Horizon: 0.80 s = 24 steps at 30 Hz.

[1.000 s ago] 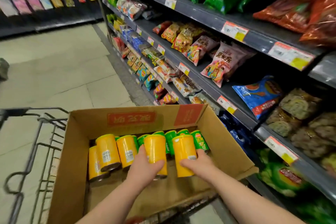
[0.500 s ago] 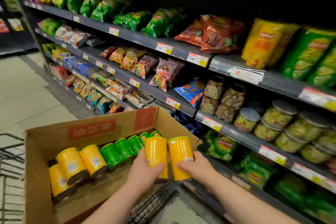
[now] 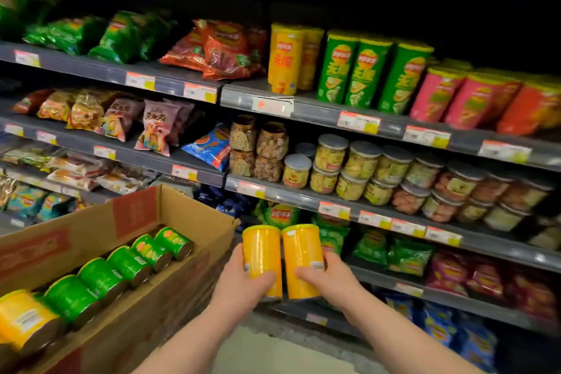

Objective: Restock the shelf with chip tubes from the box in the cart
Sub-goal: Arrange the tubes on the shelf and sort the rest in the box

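My left hand (image 3: 243,281) grips a yellow chip tube (image 3: 261,253) held upright. Beside it my right hand (image 3: 329,278) grips a second yellow tube (image 3: 302,255); the two tubes nearly touch. Both are out past the right corner of the cardboard box (image 3: 130,212), in front of the lower shelves. Inside the box lie several green tubes (image 3: 127,264) and a yellow one (image 3: 22,317) on their sides. On the upper shelf (image 3: 306,105) stand yellow tubes (image 3: 287,59), green tubes (image 3: 361,71) and pink ones (image 3: 455,97).
Jars of snacks (image 3: 361,165) fill the shelf below the tubes. Bagged chips (image 3: 224,50) sit left of the standing tubes, and more bags (image 3: 406,253) line the lower shelves. Price tags (image 3: 271,105) run along the shelf edges.
Both hands have lifted the two yellow tubes out of the box and carried them right, toward the shelves. My view has swung right and up to the tube shelf.
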Tool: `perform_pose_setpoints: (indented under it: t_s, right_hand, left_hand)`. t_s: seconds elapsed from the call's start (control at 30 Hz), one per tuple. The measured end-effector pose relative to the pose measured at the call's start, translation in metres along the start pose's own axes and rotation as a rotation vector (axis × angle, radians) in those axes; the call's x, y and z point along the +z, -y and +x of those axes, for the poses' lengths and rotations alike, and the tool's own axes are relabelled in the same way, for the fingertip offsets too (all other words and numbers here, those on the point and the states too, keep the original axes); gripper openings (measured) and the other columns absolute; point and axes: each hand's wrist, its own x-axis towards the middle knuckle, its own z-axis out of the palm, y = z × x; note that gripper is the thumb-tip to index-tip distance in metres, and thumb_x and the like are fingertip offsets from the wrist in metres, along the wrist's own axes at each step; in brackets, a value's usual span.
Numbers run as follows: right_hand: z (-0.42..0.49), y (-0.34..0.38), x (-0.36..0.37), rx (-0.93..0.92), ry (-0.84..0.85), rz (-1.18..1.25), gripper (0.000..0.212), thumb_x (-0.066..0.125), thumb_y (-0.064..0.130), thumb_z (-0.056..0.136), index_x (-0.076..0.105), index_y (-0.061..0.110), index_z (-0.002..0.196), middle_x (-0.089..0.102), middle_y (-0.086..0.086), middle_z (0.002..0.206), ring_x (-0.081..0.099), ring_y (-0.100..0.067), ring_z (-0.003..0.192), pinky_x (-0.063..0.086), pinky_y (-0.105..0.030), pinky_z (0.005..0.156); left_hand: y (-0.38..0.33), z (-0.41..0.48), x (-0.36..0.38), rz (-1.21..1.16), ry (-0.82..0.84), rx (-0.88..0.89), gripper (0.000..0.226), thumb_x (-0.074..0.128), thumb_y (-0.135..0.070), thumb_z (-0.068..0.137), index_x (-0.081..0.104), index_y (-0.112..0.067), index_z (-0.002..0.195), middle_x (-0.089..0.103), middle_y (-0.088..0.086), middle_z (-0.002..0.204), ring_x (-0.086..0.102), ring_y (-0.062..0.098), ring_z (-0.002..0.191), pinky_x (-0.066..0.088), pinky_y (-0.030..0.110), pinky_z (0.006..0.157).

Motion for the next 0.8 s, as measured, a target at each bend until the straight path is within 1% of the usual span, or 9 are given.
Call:
perform_pose_setpoints:
  t_s: [0.07,0.13,0.27,0.37,0.43,0.53,0.63,0.73,0.8]
  right_hand:
    - [-0.011,-0.017,-0.03,0.009,-0.047,0.036,0.046,0.071,0.034,0.079,0.041,0.024,0.112,0.055,0.004,0.105,0.057,-0.009,0.088,0.045,-0.02,0.064]
    - [-0.023,-0.037,-0.062,0.019,-0.084,0.084,0.042,0.07,0.032,0.081,0.042,0.023,0.111,0.055,0.006,0.1,0.055,-0.003,0.082,0.042,-0.016,0.057]
    - [-0.051,-0.079,-0.125,0.064,-0.18,0.145,0.045,0.071,0.034,0.079,0.047,0.021,0.115,0.058,0.007,0.1,0.059,-0.008,0.088,0.048,-0.021,0.065]
    - [-0.071,-0.108,-0.169,0.08,-0.232,0.181,0.042,0.07,0.033,0.08,0.047,0.022,0.114,0.06,0.006,0.102,0.06,-0.007,0.088,0.047,-0.02,0.063]
    - [-0.084,-0.127,-0.197,0.074,-0.252,0.208,0.042,0.069,0.032,0.081,0.045,0.023,0.114,0.058,0.008,0.101,0.058,-0.004,0.087,0.045,-0.017,0.06]
    - [-0.099,-0.151,-0.234,0.077,-0.284,0.222,0.045,0.07,0.034,0.081,0.046,0.022,0.117,0.058,0.008,0.101,0.059,-0.005,0.088,0.046,-0.018,0.061]
    - [-0.11,-0.171,-0.266,0.086,-0.314,0.228,0.043,0.07,0.035,0.081,0.045,0.023,0.114,0.057,0.008,0.101,0.059,-0.008,0.091,0.048,-0.022,0.067]
    - [-0.119,-0.188,-0.293,0.081,-0.335,0.237,0.044,0.07,0.034,0.081,0.046,0.021,0.115,0.058,0.007,0.101,0.06,-0.009,0.092,0.05,-0.023,0.071]
    - [-0.122,-0.196,-0.309,0.075,-0.34,0.237,0.043,0.07,0.034,0.082,0.047,0.021,0.116,0.059,0.008,0.101,0.06,-0.007,0.09,0.048,-0.02,0.067]
  left_hand:
    - [-0.01,-0.003,0.031,0.004,0.062,0.03,0.05,0.069,-0.025,0.08,0.035,-0.036,0.114,0.054,-0.014,0.094,0.055,0.005,0.083,0.043,0.024,0.066]
    - [-0.021,-0.009,0.065,0.003,0.12,0.046,0.053,0.071,-0.029,0.078,0.036,-0.036,0.116,0.056,-0.012,0.096,0.057,0.007,0.087,0.046,0.028,0.073]
    - [-0.05,-0.031,0.135,0.031,0.21,0.084,0.056,0.071,-0.027,0.08,0.032,-0.037,0.12,0.055,-0.013,0.097,0.055,0.003,0.084,0.043,0.02,0.065]
    - [-0.068,-0.047,0.185,0.053,0.262,0.097,0.06,0.072,-0.03,0.078,0.031,-0.038,0.12,0.055,-0.013,0.097,0.058,0.011,0.088,0.048,0.031,0.077]
    - [-0.079,-0.059,0.216,0.062,0.289,0.114,0.056,0.07,-0.025,0.081,0.028,-0.039,0.116,0.052,-0.017,0.094,0.056,0.01,0.087,0.046,0.031,0.079]
    - [-0.095,-0.076,0.258,0.065,0.316,0.143,0.052,0.069,-0.023,0.082,0.032,-0.036,0.115,0.052,-0.017,0.093,0.055,0.005,0.084,0.044,0.029,0.074]
    - [-0.108,-0.088,0.294,0.068,0.337,0.154,0.054,0.069,-0.023,0.082,0.032,-0.034,0.119,0.05,-0.016,0.094,0.055,0.011,0.089,0.042,0.028,0.077]
    - [-0.121,-0.101,0.323,0.054,0.355,0.16,0.052,0.068,-0.023,0.083,0.031,-0.035,0.117,0.051,-0.017,0.094,0.054,0.007,0.087,0.042,0.023,0.068]
    - [-0.129,-0.107,0.338,0.053,0.368,0.161,0.053,0.069,-0.026,0.083,0.029,-0.037,0.117,0.051,-0.016,0.095,0.054,0.006,0.087,0.041,0.022,0.068]
